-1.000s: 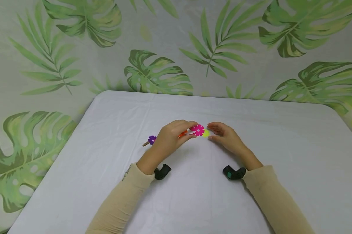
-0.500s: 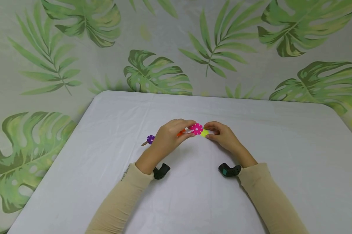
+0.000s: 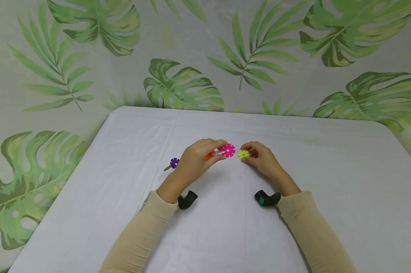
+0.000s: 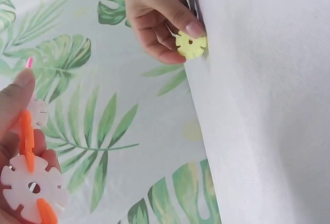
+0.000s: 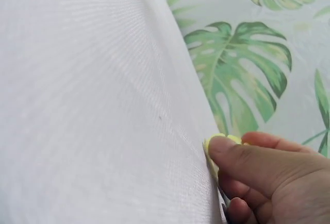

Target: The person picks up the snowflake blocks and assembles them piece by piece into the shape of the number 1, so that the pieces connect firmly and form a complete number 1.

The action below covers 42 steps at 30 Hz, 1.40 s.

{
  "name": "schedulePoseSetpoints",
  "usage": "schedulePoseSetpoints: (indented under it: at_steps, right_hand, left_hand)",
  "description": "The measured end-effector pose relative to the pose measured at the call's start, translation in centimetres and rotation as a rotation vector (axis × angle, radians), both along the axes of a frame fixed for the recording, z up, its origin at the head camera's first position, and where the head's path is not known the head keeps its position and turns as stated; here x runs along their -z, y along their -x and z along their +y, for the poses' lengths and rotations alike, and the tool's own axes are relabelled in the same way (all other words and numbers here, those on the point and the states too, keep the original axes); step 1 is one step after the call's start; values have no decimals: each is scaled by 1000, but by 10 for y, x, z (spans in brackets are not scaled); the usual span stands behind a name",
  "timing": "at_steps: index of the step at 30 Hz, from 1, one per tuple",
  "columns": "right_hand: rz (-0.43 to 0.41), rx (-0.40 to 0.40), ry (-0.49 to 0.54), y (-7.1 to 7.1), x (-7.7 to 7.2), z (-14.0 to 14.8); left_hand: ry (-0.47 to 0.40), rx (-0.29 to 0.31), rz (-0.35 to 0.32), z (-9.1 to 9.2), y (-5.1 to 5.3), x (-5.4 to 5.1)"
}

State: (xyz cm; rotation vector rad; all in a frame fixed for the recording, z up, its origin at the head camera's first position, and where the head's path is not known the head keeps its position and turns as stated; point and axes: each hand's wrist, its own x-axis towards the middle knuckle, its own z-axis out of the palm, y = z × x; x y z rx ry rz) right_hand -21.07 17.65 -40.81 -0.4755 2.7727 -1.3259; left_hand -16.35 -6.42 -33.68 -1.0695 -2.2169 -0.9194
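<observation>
In the head view my left hand (image 3: 199, 156) grips a chain of slotted plastic discs. A pink disc (image 3: 228, 150) stands at the chain's right end, upright beyond the fingertips. An orange disc (image 3: 210, 154) shows between thumb and fingers, and a white disc (image 4: 15, 185) appears by the palm in the left wrist view. Past the wrist side stick out a purple disc (image 3: 174, 163) and a brown disc (image 3: 167, 168); the middle of the chain is hidden. My right hand (image 3: 261, 156) pinches a yellow disc (image 3: 244, 154) between thumb and fingers, a small gap from the pink one.
A white cloth covers the table (image 3: 225, 235), whose far edge meets a leaf-patterned backdrop (image 3: 178, 30). Black wrist devices (image 3: 267, 198) sit at both cuffs, below the hands.
The right hand came left and took hold of the yellow disc, which overlapped the pink one. Now the yellow disc is apart, slightly to the right. The left hand has barely shifted.
</observation>
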Motion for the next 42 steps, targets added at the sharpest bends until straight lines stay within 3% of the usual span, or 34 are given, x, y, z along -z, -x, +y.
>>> schedulePoseSetpoints:
  at_steps: [5, 10, 18, 23, 29, 42]
  right_hand:
    - [14, 14, 56, -2, -3, 3]
    - [16, 13, 184, -5, -12, 9]
    - [19, -28, 349, -17, -41, 5]
    - [31, -37, 395, -12, -38, 11]
    - [47, -102, 476, -10, -39, 13]
    - [96, -192, 472, -25, -64, 0]
  left_hand:
    - [12, -10, -4, 0, 0, 0]
    - [7, -7, -3, 0, 1, 1]
    - [-8, 5, 1, 0, 0, 1]
    - [-6, 6, -1, 1, 0, 1]
    - [-13, 10, 7, 2, 0, 2]
    - [-5, 12, 1, 1, 0, 1]
